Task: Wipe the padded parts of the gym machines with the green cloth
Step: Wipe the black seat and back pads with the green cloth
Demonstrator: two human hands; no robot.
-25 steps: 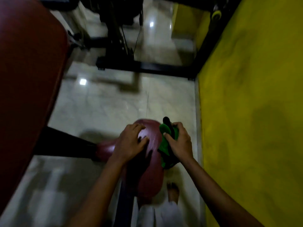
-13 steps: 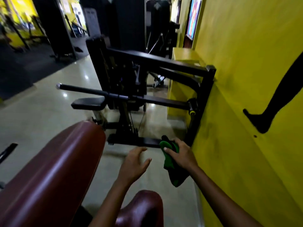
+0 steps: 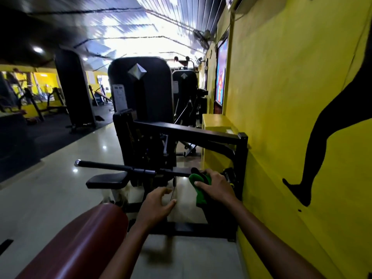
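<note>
Head view: a glossy tiled floor (image 3: 60, 198) runs beside a yellow wall (image 3: 281, 117), with a black machine (image 3: 145, 125) ahead and a maroon pad (image 3: 80, 244) near. Right hand (image 3: 218, 187) grips the green cloth (image 3: 199, 188) at the machine's bar; left hand (image 3: 156, 204) hovers loosely spread, holding nothing.

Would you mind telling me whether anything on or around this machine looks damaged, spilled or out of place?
Nothing stands out. The right hand grips the green cloth near the black machine; the left hand holds nothing.
</note>
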